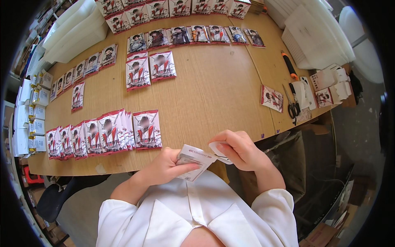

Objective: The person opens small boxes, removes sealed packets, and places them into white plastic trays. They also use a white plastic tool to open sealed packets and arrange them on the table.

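Just past the table's near edge, in front of my body, my left hand (163, 166) is closed on a small white printed box (196, 159), thumb across its face. Close beside it, my right hand (240, 151) pinches a white piece with rounded corners (219, 152). Whether that piece is still joined to the box I cannot tell. On the table left of my hands lies a red and white picture packet (147, 130), next to a row of overlapping similar packets (94, 136).
More packets (181, 36) line the table's far side, before stacked picture boxes (159, 10). Scissors (292, 105), an orange-black cutter (289, 66) and torn cartons (329, 84) lie at right. White plastic bins (317, 35) stand at the far corners. Small white boxes (38, 127) edge the left.
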A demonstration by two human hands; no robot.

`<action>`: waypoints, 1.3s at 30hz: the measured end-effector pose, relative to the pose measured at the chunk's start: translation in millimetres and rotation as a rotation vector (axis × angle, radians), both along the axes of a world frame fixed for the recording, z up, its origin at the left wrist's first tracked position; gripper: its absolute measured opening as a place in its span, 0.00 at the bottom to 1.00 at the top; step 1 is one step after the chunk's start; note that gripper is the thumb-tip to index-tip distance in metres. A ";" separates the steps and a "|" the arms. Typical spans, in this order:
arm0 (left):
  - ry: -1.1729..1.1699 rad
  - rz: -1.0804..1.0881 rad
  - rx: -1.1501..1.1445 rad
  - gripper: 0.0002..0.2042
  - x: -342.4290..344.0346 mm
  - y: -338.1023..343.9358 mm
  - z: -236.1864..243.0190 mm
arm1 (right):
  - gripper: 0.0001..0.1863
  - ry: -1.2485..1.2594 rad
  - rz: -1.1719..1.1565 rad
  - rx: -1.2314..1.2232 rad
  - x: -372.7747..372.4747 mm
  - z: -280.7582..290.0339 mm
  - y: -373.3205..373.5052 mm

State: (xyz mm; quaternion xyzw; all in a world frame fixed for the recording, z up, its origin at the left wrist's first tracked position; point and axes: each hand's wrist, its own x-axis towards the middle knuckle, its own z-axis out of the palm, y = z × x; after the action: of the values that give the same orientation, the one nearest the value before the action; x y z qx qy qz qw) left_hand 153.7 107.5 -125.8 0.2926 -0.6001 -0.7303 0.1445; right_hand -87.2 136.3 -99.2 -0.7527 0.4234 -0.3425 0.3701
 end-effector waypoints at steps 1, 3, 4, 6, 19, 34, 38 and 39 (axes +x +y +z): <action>-0.012 -0.008 0.002 0.12 -1.1 0.1 0.9 | 0.05 0.007 0.007 0.002 -0.2 -0.2 -1.0; -0.023 -0.042 0.010 0.12 -3.0 1.6 -0.8 | 0.05 0.006 0.050 -0.009 1.6 -1.2 -3.1; -0.029 -0.060 0.014 0.12 -4.4 2.8 -2.4 | 0.06 0.006 0.070 -0.014 3.1 -1.7 -4.0; 0.060 -0.082 -0.019 0.12 -10.2 9.0 -10.7 | 0.06 0.013 0.094 -0.021 8.2 0.1 -5.3; 0.109 -0.055 -0.108 0.12 -15.7 9.1 -17.0 | 0.07 -0.077 0.092 0.050 3.9 8.5 -9.4; 0.125 -0.078 0.009 0.12 -17.6 10.9 -13.2 | 0.06 -0.045 0.097 0.024 7.8 5.5 -7.5; 0.159 -0.081 0.026 0.11 -17.7 12.5 -16.9 | 0.07 0.001 0.081 -0.015 8.3 6.4 -5.4; 0.154 -0.072 0.012 0.11 -17.1 12.1 -18.0 | 0.07 -0.006 0.086 -0.010 7.2 8.1 -6.2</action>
State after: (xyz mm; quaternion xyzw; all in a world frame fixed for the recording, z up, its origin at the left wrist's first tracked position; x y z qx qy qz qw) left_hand 136.6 119.6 -143.9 0.2147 -0.5928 -0.7591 0.1624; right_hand -80.0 130.2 -91.1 -0.7712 0.3877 -0.3305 0.3818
